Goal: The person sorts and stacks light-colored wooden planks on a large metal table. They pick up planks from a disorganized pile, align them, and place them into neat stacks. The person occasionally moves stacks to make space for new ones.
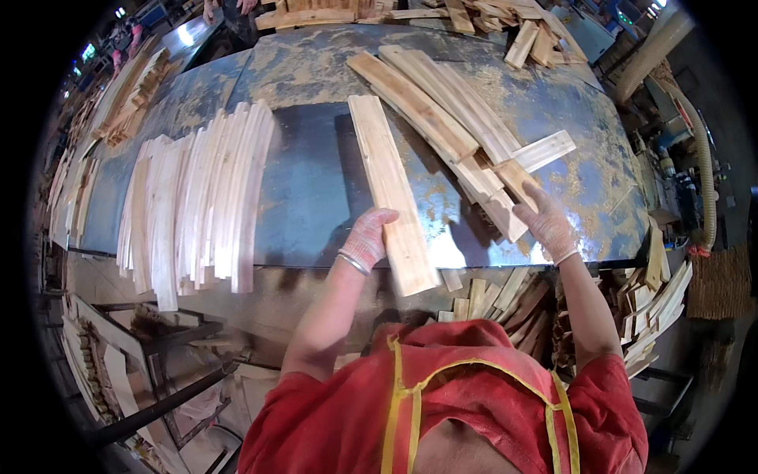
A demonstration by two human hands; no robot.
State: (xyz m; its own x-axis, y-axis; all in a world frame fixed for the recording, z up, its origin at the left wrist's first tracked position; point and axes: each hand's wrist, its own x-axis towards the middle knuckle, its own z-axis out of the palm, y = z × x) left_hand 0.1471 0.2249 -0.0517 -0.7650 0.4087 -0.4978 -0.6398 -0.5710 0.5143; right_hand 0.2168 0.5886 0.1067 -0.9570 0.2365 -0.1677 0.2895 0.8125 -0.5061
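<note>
A long pale wooden board (388,186) slants over the table's near edge. My left hand (369,239), in a light glove, grips it by its left edge, thumb on top. At the right, my gloved right hand (550,223) has its thumb and fingers around the near end of another wooden board (515,177). That board lies among a loose pile of boards (450,103), some crossing each other; its far part is hidden under them. A short light board (545,151) sticks out to the right of the pile, just beyond my right hand.
Left on the blue metal table (304,174) lies a row of boards (197,197), some overhanging the near edge. Sawdust and more wood pieces (533,43) lie at the back. Below the table are offcuts (505,296) and a metal frame (150,355). A hose (703,158) hangs at the right.
</note>
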